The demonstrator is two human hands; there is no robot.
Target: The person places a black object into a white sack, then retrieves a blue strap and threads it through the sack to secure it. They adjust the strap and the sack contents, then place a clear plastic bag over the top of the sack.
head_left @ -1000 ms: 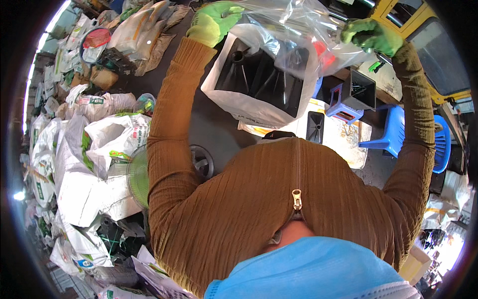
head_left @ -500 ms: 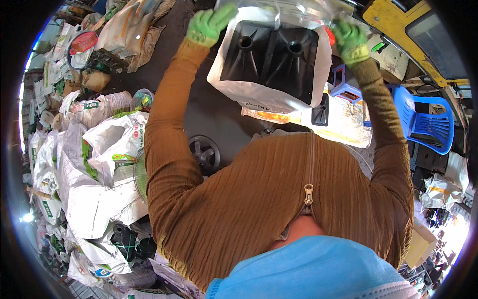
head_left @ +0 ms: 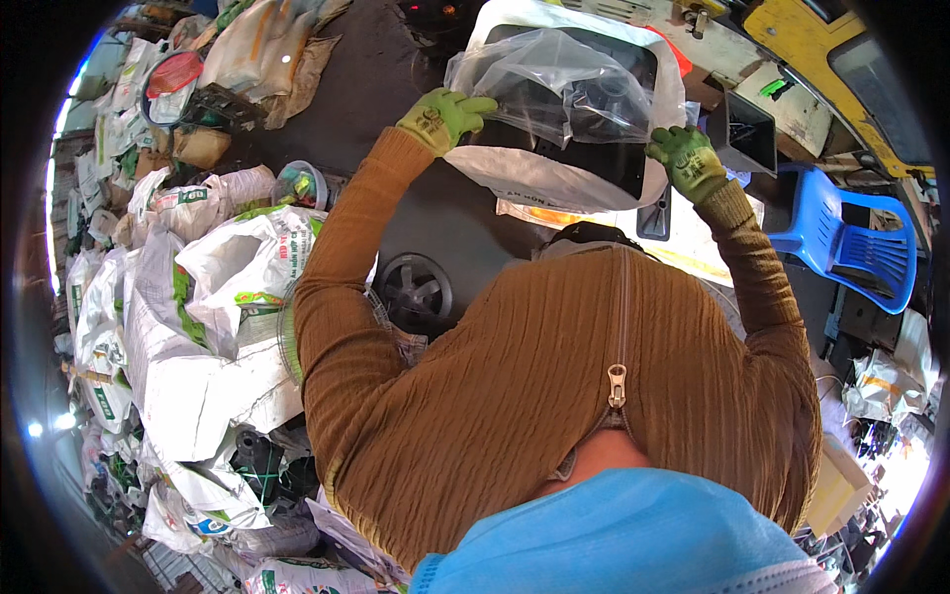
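Observation:
In front of me stands a white sack (head_left: pixel 535 174) with its mouth wide and its rim folded outward. Black plastic parts (head_left: pixel 606 168) fill it, partly covered by a crumpled clear plastic sheet (head_left: pixel 569 84). My left hand (head_left: pixel 442 119), in a green glove, is at the sack's left rim, its fingers closed over the edge beside the sheet. On the right rim, my right hand (head_left: pixel 690 163), also gloved, has its fingers curled over the edge. Both thumbs are partly hidden.
A blue plastic chair (head_left: pixel 856 238) stands at my right, near a black bin-like piece (head_left: pixel 744 134). White sacks (head_left: pixel 237 262) are heaped along the left. A black wheel-shaped part (head_left: pixel 414 287) lies by my left elbow. A yellow metal frame (head_left: pixel 807 49) rises at the far right.
Both hands have come back toward me from the sack's far side to its left and right rims. The clear sheet now lies over the black parts, which were uncovered before.

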